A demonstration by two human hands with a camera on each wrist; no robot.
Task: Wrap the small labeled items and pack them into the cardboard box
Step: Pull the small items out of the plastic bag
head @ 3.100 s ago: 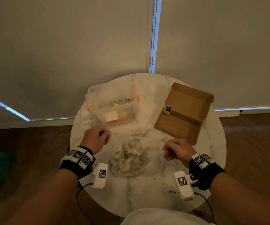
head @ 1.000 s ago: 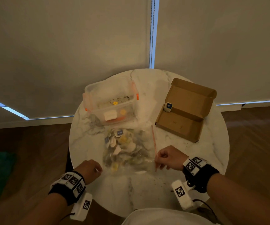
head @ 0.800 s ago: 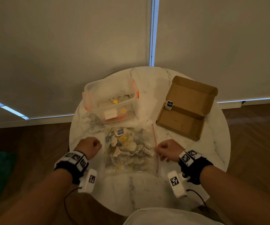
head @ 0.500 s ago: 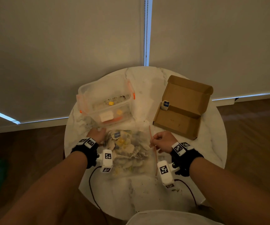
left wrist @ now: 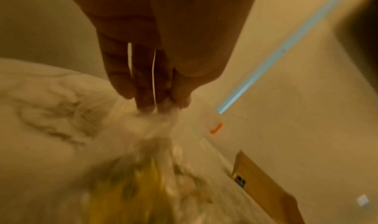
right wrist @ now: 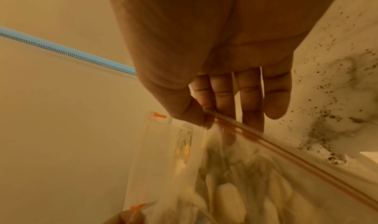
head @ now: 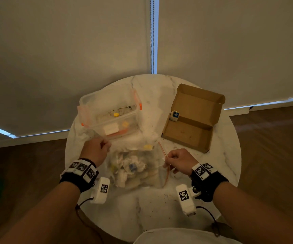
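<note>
Your left hand (head: 96, 150) pinches the bottom corner of the clear zip-top plastic bag (head: 135, 166) of small labeled items, lifted over mid-counter; your right hand (head: 178, 160) pinches its orange zip strip (head: 163, 150). Tilted this way, pieces may spill toward the counter's edge. The open brown cardboard box (head: 193, 118) sits near the far right edge.

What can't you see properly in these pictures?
- The small things in the plastic bag: blurred and bunched in the head view, smeared in both wrist views, so they can't be counted.
- The label on the little item in the cardboard box: too small to read.
- The clear tub: cloudy walls hide some contents.
- The left hand: its grip on the bag is hidden by its own back; blurred in the wrist view.
</note>
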